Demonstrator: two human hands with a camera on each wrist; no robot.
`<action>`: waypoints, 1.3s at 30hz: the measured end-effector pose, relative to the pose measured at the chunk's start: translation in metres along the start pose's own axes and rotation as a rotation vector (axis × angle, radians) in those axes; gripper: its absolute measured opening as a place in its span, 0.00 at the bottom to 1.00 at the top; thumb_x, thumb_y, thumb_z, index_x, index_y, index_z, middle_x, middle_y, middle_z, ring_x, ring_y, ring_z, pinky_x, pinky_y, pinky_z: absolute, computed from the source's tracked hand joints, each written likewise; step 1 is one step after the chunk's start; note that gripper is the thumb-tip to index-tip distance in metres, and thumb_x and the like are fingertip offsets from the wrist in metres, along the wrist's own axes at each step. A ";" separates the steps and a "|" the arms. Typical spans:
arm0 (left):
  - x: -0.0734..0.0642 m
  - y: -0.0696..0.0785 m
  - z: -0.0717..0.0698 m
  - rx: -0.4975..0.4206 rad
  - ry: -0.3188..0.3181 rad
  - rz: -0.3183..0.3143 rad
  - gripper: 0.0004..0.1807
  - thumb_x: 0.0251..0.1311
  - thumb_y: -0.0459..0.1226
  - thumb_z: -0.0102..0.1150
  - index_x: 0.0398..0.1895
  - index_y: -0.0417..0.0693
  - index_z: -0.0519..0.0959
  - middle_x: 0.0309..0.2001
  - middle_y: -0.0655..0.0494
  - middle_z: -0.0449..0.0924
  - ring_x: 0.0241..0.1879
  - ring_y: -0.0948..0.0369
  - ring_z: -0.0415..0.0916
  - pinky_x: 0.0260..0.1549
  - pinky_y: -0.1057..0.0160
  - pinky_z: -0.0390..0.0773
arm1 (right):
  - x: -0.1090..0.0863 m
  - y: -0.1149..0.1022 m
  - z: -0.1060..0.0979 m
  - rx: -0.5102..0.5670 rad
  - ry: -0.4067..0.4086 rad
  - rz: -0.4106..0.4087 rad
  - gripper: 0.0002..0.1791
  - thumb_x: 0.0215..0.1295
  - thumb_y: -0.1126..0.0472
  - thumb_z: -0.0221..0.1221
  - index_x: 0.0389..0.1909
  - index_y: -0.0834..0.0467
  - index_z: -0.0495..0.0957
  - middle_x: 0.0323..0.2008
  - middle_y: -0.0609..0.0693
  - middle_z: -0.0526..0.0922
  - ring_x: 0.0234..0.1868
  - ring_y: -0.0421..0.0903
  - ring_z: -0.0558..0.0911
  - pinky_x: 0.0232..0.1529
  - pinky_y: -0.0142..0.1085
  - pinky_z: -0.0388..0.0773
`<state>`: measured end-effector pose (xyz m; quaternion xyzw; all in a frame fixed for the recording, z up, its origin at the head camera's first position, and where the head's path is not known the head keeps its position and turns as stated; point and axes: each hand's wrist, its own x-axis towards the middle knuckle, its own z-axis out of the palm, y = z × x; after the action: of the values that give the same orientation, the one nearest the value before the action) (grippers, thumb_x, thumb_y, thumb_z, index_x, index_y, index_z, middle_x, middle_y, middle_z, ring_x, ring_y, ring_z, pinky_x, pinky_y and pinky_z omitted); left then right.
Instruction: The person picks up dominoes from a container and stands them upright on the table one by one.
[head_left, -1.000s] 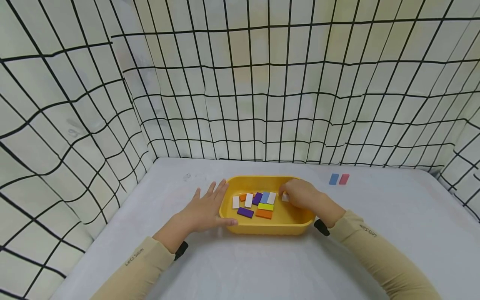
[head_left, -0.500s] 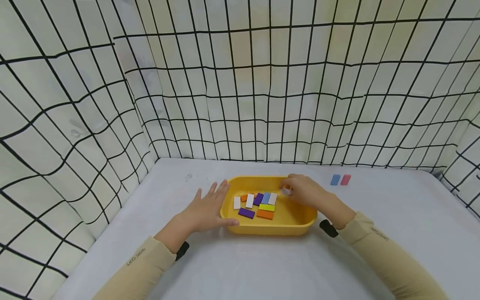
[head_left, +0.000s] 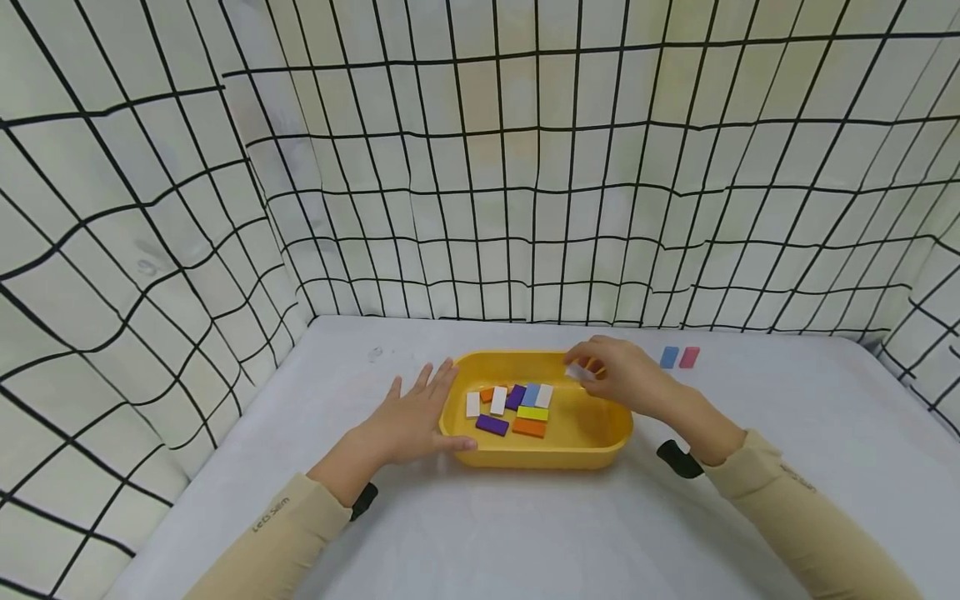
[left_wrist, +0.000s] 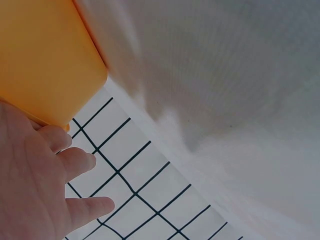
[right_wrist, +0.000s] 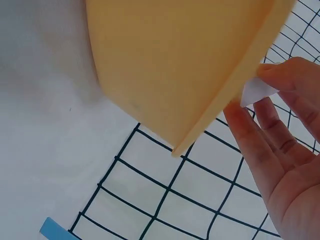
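A yellow plastic tub (head_left: 525, 459) stands on the table with several small flat blocks in it: white, orange, blue, a purple block (head_left: 492, 425) and a yellow-green block (head_left: 532, 413). My left hand (head_left: 405, 421) rests on the tub's left rim, fingers spread and straight, thumb over the near edge. Above the tub's right side my right hand (head_left: 626, 375) pinches a white block (head_left: 579, 372) between thumb and fingers. In the right wrist view that white block (right_wrist: 256, 92) shows beside the rim, partly covered by the fingers.
On the table behind and right of the tub lie a blue block (head_left: 669, 357) and a pink block (head_left: 689, 357), side by side. A white wall with a black grid net (head_left: 555, 212) rises along the table's back and sides.
My right hand has lifted the white block from inside the tub to about rim height, moving slightly up and to the right. The left hand has stayed on the rim.
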<state>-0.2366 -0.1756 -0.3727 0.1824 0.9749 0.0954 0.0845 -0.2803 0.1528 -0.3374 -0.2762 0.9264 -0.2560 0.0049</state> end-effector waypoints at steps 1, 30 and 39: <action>0.000 0.000 0.000 0.001 0.001 0.001 0.66 0.57 0.73 0.57 0.84 0.42 0.40 0.83 0.49 0.34 0.81 0.45 0.32 0.72 0.32 0.33 | -0.001 0.000 -0.001 0.010 0.007 -0.004 0.17 0.64 0.71 0.67 0.54 0.58 0.84 0.43 0.50 0.82 0.46 0.52 0.80 0.45 0.41 0.85; -0.001 -0.001 0.001 -0.004 0.008 0.007 0.66 0.57 0.73 0.57 0.84 0.42 0.40 0.83 0.49 0.34 0.81 0.45 0.32 0.72 0.31 0.33 | -0.028 0.019 -0.017 0.236 0.109 -0.039 0.16 0.66 0.72 0.65 0.54 0.62 0.80 0.52 0.55 0.83 0.50 0.55 0.84 0.46 0.39 0.86; -0.001 -0.001 0.001 -0.003 -0.001 0.005 0.67 0.56 0.74 0.56 0.84 0.43 0.39 0.83 0.49 0.34 0.81 0.45 0.32 0.72 0.31 0.33 | -0.035 0.025 -0.021 0.280 0.154 -0.010 0.16 0.66 0.68 0.68 0.54 0.61 0.81 0.50 0.55 0.84 0.47 0.52 0.86 0.43 0.36 0.86</action>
<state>-0.2361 -0.1769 -0.3743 0.1849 0.9742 0.0972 0.0851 -0.2661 0.1985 -0.3354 -0.2571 0.8778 -0.4031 -0.0288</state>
